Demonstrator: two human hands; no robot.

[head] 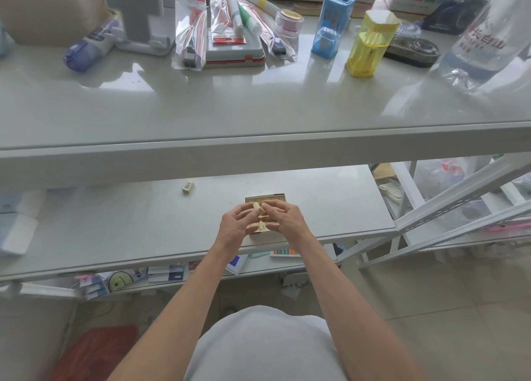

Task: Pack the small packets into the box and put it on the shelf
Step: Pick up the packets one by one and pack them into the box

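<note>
Near the front edge of the lower shelf (pixel 143 231), the left hand (pixel 234 224) and right hand (pixel 284 215) together pinch a small packet (pixel 258 208) over the open box (pixel 265 201). Farther back, toward the shelf's rear edge, lies another packet (pixel 188 185), alone.

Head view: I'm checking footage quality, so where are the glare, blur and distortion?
Head view: window glare washes the glossy upper shelf; left edge and corners smear out of focus; wide-angle lens bows the shelf edges; both hands, left hand and right hand, and the box stay fairly sharp.
</note>
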